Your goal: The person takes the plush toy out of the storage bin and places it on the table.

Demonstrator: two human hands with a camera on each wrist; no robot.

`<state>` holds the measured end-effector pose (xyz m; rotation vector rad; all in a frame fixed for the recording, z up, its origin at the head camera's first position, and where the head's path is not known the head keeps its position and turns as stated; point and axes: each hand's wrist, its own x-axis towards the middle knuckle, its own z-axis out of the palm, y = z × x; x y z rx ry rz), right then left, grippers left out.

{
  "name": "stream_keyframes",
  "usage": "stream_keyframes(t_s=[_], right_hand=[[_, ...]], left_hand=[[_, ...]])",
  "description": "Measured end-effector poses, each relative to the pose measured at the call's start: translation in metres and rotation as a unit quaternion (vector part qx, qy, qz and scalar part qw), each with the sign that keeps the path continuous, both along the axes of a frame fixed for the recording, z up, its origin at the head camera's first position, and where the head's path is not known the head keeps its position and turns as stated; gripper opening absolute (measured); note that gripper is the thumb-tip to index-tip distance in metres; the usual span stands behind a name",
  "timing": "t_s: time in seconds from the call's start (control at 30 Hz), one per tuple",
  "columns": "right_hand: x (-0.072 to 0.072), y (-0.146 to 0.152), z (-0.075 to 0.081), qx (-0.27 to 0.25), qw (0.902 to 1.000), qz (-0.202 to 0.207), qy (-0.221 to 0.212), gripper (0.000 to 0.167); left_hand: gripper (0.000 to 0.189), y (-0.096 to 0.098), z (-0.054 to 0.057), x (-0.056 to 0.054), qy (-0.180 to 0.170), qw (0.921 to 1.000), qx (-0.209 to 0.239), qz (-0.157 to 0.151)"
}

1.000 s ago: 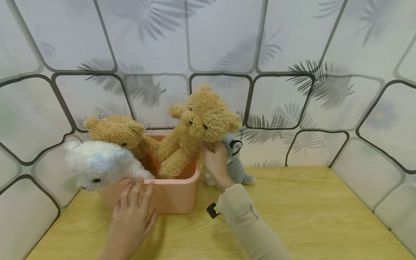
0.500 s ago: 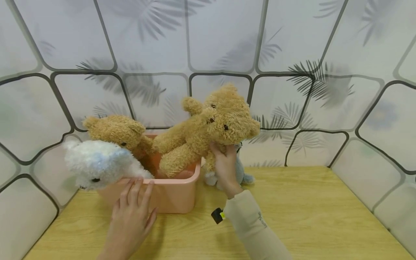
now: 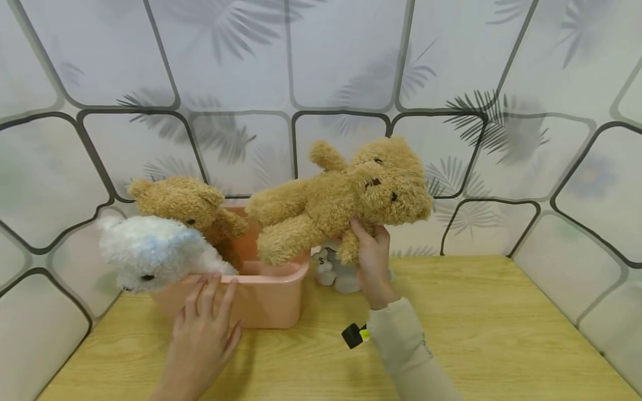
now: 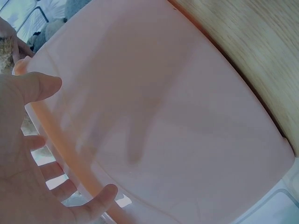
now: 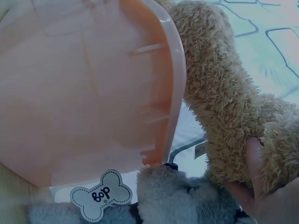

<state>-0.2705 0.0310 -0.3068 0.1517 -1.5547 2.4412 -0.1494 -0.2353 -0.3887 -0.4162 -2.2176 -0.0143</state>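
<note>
A light-brown teddy bear (image 3: 326, 203) tilts sideways above the right end of a pink plastic bin (image 3: 271, 303), its head to the right and its legs over the rim. My right hand (image 3: 375, 267) grips it below the head, beside one arm. In the right wrist view, the thumb sinks into the fur of the bear (image 5: 215, 79). My left hand (image 3: 203, 328) rests its fingers on the bin's front rim. A white plush toy (image 3: 155, 250) with a bluish patch leans over the bin's left edge. Behind it sits another brown teddy bear (image 3: 175, 200) inside the bin.
A grey plush dog (image 3: 346, 278) stands on the wooden table (image 3: 481, 328) right of the bin, mostly hidden by the bear and right hand. It wears a bone-shaped tag (image 5: 100, 196). A patterned wall covering (image 3: 341, 72) encloses the back and sides. A black device (image 3: 354, 336) hangs at the right cuff.
My right hand has moved right with the teddy bear, which has tipped toward horizontal as its legs rose from inside the bin. The left hand has stayed on the rim.
</note>
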Motion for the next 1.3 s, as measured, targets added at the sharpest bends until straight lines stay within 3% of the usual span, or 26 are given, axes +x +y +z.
stream_keyframes(t_s=[0.1, 0.3, 0.4, 0.6, 0.8, 1.03, 1.3], right_hand=[[0.002, 0.006, 0.0, -0.012, 0.9999, 0.005, -0.005, 0.012], [0.006, 0.02, 0.004, -0.02, 0.9996, 0.011, -0.019, 0.048], [0.005, 0.026, 0.008, -0.026, 0.9995, 0.009, -0.015, 0.044], [0.003, 0.038, 0.008, -0.048, 0.9987, -0.006, 0.019, 0.019], [0.005, 0.057, 0.005, -0.071, 0.9968, 0.009, 0.036, 0.029], [0.003, 0.076, 0.008, -0.136, 0.9885, 0.023, 0.063, 0.04], [0.004, 0.093, 0.007, -0.149, 0.9869, 0.015, 0.06, 0.042]], left_hand=[[0.069, 0.0, 0.0, 0.0, -0.001, 1.0, 0.002, 0.0], [0.069, -0.001, 0.001, 0.0, 0.006, 1.0, -0.006, -0.001], [0.07, -0.002, 0.002, -0.002, 0.011, 0.9999, -0.008, 0.0], [0.071, -0.001, 0.003, -0.001, 0.004, 1.0, -0.006, 0.003], [0.071, 0.001, 0.001, 0.001, -0.003, 1.0, -0.009, 0.003], [0.071, 0.001, 0.001, 0.001, 0.0, 0.9999, -0.014, 0.002], [0.071, 0.001, 0.0, 0.001, 0.004, 1.0, -0.007, 0.001]])
